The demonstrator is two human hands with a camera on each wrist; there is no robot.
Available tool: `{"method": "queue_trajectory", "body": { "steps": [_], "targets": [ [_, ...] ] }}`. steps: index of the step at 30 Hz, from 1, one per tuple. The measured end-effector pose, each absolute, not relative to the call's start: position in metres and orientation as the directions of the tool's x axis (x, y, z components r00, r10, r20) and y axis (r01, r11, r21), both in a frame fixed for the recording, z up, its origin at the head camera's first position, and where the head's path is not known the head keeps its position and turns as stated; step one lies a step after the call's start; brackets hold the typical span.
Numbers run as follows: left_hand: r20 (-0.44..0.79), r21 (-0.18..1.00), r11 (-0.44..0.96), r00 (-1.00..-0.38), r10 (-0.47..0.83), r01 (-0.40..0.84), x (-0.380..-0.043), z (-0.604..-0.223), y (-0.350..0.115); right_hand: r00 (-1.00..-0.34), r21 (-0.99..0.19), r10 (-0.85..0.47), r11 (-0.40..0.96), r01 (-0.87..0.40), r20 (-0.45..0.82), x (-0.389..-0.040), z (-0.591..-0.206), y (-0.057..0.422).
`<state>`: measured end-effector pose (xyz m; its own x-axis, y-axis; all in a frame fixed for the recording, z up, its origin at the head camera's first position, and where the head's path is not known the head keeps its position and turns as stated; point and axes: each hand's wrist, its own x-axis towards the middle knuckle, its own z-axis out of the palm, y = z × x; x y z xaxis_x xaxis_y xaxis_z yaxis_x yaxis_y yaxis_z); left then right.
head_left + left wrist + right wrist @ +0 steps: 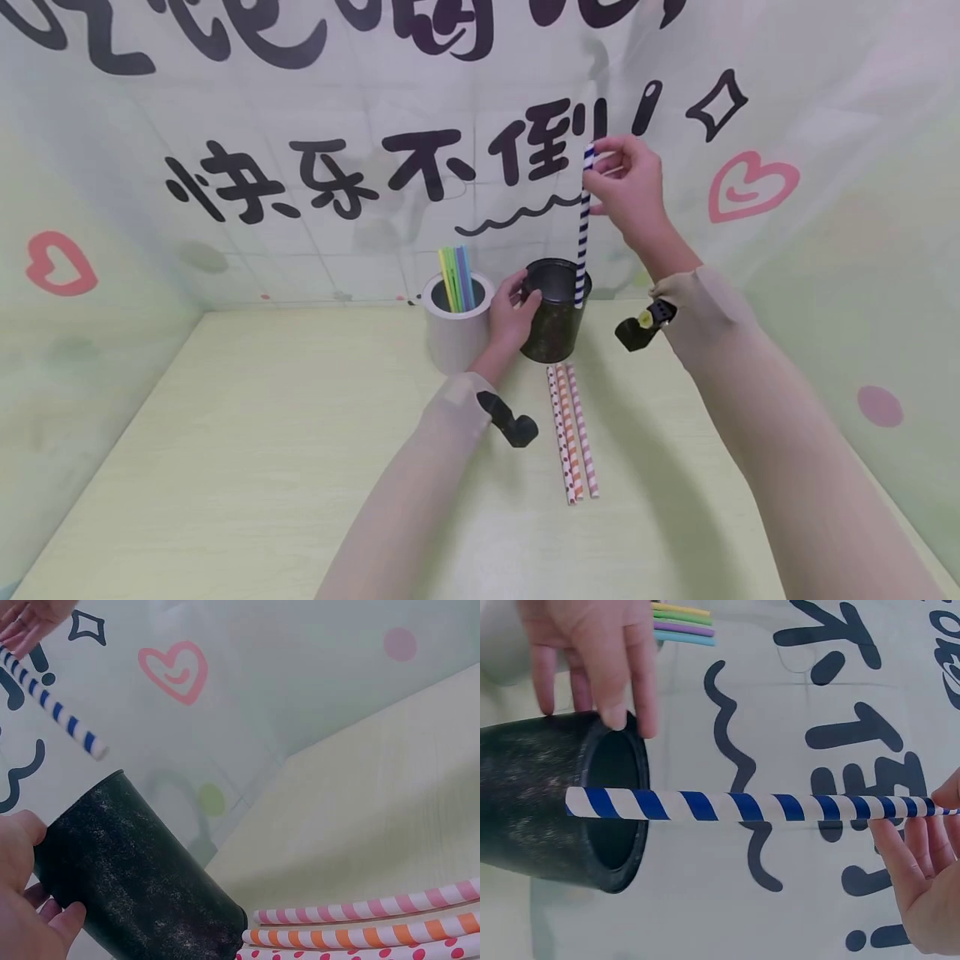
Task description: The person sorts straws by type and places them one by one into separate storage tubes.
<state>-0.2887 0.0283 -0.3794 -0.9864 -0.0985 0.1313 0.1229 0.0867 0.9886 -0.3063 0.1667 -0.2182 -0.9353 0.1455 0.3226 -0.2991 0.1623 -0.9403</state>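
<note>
My right hand [630,183] pinches a blue-and-white striped paper straw [583,233] near its top end, between thumb and fingers. The straw hangs almost upright. Its lower end overlaps the right rim of a black cup [551,333] in the head view, while the left wrist view has that end above the rim with a gap. With thumb and fingers at the rim and side, my left hand [512,321] holds the cup, which stands on the table. Before the cup lie three paper straws: red-dotted [558,442], orange-striped [572,442] and pink-striped [586,442].
Left of the black cup, close to my left hand, a light grey round holder [450,350] contains several coloured straws [452,279]. The pale wooden table [262,467] meets a printed backdrop [390,242] right behind both containers. Side panels rise at left and right.
</note>
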Motion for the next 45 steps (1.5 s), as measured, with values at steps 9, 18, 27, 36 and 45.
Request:
{"method": "queue_trajectory", "body": {
  "steps": [9,18,27,36,45],
  "targets": [
    [0.134,0.988,0.097,-0.984,-0.119,0.122,-0.288,-0.381,0.028,-0.928,-0.938,0.149,0.114,-0.328,0.343,-0.321,-0.227,0.157],
    [0.140,0.987,0.095,-0.985,-0.097,0.131,-0.289,-0.380,0.028,-0.899,-0.925,0.227,0.027,-0.378,0.374,-0.325,-0.243,0.167],
    [0.126,0.989,0.090,-0.987,-0.103,0.117,-0.287,-0.379,0.027,-0.932,-0.948,0.174,0.060,-0.313,0.319,-0.328,-0.266,0.166],
    [0.139,0.987,0.090,-0.984,-0.110,0.130,-0.287,-0.379,0.028,-0.960,-0.962,0.129,0.150,-0.228,0.248,-0.329,-0.305,0.157],
    [0.127,0.990,0.076,-0.987,-0.102,0.119,-0.288,-0.381,0.028,-0.975,-0.942,0.019,0.264,-0.207,0.219,-0.334,-0.329,0.150]
  ]
}}
